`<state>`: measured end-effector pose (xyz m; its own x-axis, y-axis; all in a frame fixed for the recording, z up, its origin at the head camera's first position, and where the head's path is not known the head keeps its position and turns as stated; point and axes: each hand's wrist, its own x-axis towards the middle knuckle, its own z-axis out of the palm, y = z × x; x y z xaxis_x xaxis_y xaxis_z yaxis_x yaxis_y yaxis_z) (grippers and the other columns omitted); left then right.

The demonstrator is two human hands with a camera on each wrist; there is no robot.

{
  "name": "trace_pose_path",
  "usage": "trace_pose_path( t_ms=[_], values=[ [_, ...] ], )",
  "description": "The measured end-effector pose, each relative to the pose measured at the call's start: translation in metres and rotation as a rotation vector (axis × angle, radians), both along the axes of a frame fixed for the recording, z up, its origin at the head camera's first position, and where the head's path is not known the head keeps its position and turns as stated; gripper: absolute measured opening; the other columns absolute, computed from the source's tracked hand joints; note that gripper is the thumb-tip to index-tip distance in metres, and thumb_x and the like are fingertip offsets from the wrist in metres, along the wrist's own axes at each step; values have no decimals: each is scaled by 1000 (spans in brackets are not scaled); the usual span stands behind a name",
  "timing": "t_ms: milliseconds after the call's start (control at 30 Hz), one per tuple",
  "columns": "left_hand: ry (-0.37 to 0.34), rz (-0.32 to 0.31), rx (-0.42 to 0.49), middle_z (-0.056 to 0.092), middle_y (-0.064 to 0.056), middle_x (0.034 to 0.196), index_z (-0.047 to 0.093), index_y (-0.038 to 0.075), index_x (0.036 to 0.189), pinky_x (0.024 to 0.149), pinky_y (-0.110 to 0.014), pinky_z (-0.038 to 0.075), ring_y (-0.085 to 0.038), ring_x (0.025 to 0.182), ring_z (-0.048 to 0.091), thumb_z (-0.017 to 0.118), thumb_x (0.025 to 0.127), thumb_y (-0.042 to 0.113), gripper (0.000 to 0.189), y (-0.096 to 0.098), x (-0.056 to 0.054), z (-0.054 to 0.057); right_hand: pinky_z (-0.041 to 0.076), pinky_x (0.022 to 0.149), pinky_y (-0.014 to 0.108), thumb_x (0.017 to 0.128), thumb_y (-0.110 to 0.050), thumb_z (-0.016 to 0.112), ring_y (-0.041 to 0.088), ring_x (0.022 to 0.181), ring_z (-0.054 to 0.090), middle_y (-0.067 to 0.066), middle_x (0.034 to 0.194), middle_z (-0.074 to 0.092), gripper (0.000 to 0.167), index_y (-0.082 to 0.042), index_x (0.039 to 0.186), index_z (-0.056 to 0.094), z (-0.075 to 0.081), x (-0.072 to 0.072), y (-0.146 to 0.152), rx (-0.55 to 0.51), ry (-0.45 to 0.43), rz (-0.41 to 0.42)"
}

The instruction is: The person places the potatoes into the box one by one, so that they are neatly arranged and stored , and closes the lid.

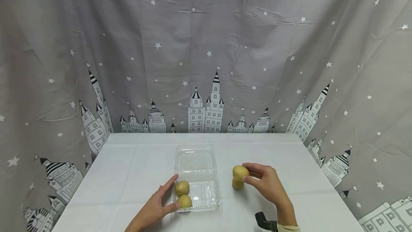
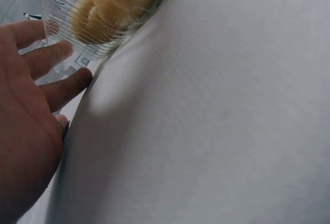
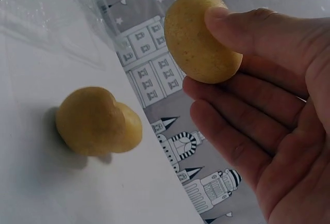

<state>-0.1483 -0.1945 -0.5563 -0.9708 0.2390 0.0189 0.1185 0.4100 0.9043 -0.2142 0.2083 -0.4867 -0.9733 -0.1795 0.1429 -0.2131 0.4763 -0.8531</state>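
A potato (image 3: 198, 43) is pinched between the thumb and fingers of my right hand (image 1: 267, 183), raised above the table. Below it, more potatoes (image 3: 93, 121) lie on the table, one partly behind another in the right wrist view. To the left, a clear plastic clamshell box (image 1: 206, 192) lies with its lid (image 1: 195, 158) folded back away from me. Two potatoes (image 1: 182, 188) sit at the left side of its base. My left hand (image 1: 154, 205) rests against that side with fingers spread, its fingertips near the ribbed wall in the left wrist view.
A white cloth (image 1: 135, 167) covers the table. Behind and around it hangs a grey curtain (image 1: 206, 38) printed with stars and castles. A black strap mount (image 1: 265, 222) sits at my right wrist.
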Motion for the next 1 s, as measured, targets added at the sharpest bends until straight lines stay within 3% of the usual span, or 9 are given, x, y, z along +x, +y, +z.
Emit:
trace_pose_path(
  t_ms=[33,133,300,600,733,1000],
  values=[
    [-7,0,-3,32,-12,180,35,17,173,138,-34,-7,-45,167,20,81,97,32,90,0,0,0,67,100,34,88,-13,93,26,116,80,9,128,81,45,-8,130,79,0,0,-1,3,4,9],
    [-14,-1,-19,31,-13,180,34,17,173,132,-66,-4,-46,168,20,81,97,33,91,0,-1,1,66,100,34,89,-15,92,25,116,80,8,127,82,43,-9,129,80,-1,1,-5,19,22,47],
    [14,-8,-21,32,-17,178,34,13,173,133,-75,0,-53,166,20,80,97,33,91,0,-1,1,67,99,34,90,-15,92,24,114,81,7,125,82,40,-10,128,80,-1,1,-13,34,44,92],
    [35,-10,-21,34,-17,178,34,12,172,132,-76,1,-53,165,22,81,96,31,91,0,0,2,66,102,42,88,-8,89,21,111,81,5,122,83,39,-9,127,81,-1,4,-26,23,33,146],
    [56,-12,-22,35,-19,177,35,11,172,130,-78,2,-56,164,24,81,96,31,90,0,0,3,67,100,38,90,-10,88,18,109,81,5,123,82,36,-10,126,81,-2,4,-32,26,39,200],
    [21,-10,-12,31,-19,178,33,11,173,132,-77,-1,-55,165,20,80,97,32,92,0,0,1,66,99,31,90,-12,88,15,107,80,4,116,79,36,-7,125,81,-4,5,-43,8,39,273]
  ],
)
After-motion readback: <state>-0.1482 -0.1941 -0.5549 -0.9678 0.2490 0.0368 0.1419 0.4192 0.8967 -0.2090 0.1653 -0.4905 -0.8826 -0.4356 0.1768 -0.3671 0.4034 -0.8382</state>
